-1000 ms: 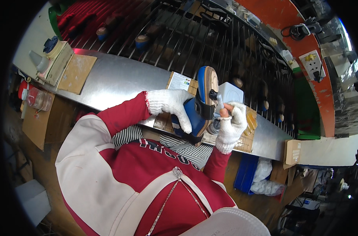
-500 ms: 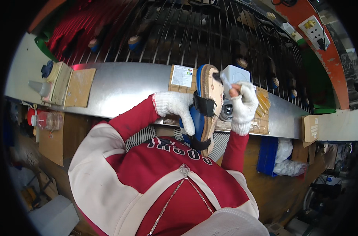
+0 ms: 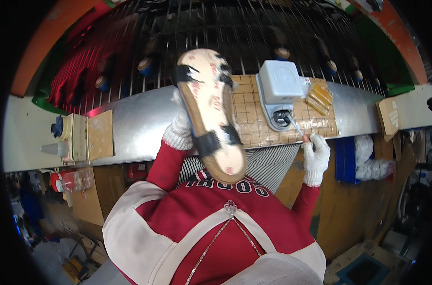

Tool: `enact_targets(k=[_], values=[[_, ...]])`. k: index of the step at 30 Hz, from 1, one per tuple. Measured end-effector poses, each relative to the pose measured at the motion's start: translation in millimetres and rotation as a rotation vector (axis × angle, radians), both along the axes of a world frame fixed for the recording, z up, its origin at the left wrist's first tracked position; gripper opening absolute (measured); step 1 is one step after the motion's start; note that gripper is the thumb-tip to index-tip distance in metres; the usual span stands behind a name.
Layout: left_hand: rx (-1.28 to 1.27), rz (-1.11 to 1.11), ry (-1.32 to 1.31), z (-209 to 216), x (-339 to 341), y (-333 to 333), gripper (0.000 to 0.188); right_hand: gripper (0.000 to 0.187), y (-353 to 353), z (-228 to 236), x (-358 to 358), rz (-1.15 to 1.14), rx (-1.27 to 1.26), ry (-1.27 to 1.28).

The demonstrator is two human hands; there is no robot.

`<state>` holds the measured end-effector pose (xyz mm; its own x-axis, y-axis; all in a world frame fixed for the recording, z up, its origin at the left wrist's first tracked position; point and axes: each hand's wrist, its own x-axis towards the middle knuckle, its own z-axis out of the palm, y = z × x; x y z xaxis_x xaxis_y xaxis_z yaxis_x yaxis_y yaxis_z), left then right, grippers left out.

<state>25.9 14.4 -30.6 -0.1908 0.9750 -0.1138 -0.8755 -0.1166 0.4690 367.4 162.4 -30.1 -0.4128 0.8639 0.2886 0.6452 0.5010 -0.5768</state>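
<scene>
Brush (image 3: pixel 295 127) now at the black cup (image 3: pixel 280 118), well apart from the sandal (image 3: pixel 207 102)

Red glow upper left; metal bench (image 3: pixel 137 116) glares; shoe (image 3: pixel 210 107) slightly blurred; edges bowed, 4 corners black.

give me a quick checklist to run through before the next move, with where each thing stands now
1. Shoe supported: ok, the left hand holds the strapped shoe from behind, its pale underside facing the camera.
2. Brush gripped: ok, the right hand has the thin brush at its fingertips.
3. Brush apart from shoe: ok, its far end is at the dark opening in front of the white box.
4. Brush tip loaded: cannot tell, too small and dark.
5. Straps lying flat: cannot tell, blurred.
6. One hand free: not ok, both hands are occupied.
</scene>
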Motion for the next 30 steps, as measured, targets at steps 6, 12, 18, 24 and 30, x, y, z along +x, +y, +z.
enact_targets(k=[6, 12, 18, 24, 30], values=[[-0.006, -0.045, -0.086, -24, 6, -40, 0.093, 0.013, 1, -5, -2, -0.045, 0.234, -0.213], [-0.009, -0.023, -0.104, -29, 1, -49, 0.112, 0.014, 5, 5, -17, -0.005, 0.334, -0.339], [-0.109, 0.277, -0.178, -52, -1, -55, 0.098, 0.010, 11, 0, -19, 0.055, 0.412, -0.424], [-0.232, 0.465, 0.154, -31, 17, -45, 0.077, 0.018, 19, -5, -5, 0.067, 0.056, -0.338], [-0.305, 0.323, 0.094, -1, 26, -38, 0.079, 0.031, 24, -14, 1, -0.009, -0.549, 0.085]])
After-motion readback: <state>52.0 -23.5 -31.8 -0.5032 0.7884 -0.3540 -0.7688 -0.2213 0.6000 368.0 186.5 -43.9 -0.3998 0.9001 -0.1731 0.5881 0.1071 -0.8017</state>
